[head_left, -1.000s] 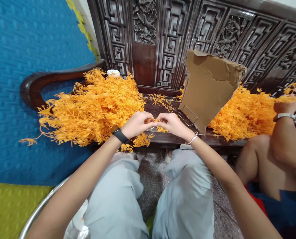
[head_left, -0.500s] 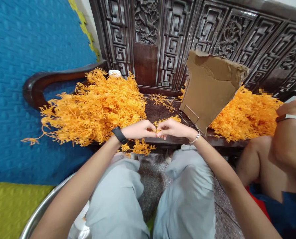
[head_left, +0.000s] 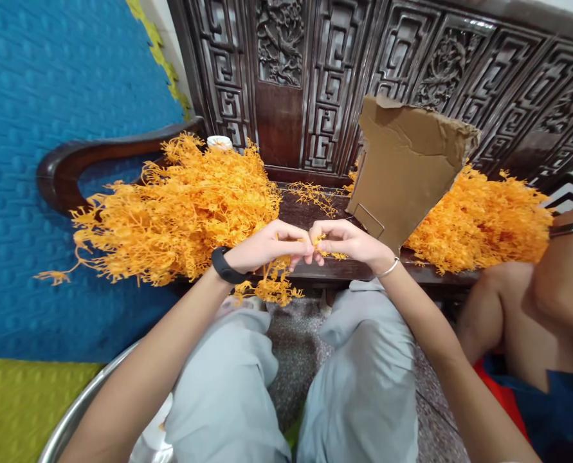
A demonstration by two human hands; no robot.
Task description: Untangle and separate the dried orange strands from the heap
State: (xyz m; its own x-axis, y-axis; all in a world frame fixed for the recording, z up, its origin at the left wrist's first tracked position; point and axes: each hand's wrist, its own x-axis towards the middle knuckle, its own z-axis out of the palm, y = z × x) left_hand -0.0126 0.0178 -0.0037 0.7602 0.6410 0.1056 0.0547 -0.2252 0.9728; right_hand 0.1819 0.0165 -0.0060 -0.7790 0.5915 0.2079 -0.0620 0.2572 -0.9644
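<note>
The left hand and right hand meet fingertip to fingertip, both pinching a small orange branching strand between them, perhaps one end of the sprig hanging below the left hand. Left of the grip, a heaped orange pile covers the end of the dark wooden table; right of it leans a torn cardboard sheet.

The person wears a wide matte-black wristband with a smooth, rounded surface on the left wrist and a thin silver-toned metal bracelet on the right. Loose, creased, pale blue-grey fabric trousers cover the legs.
</note>
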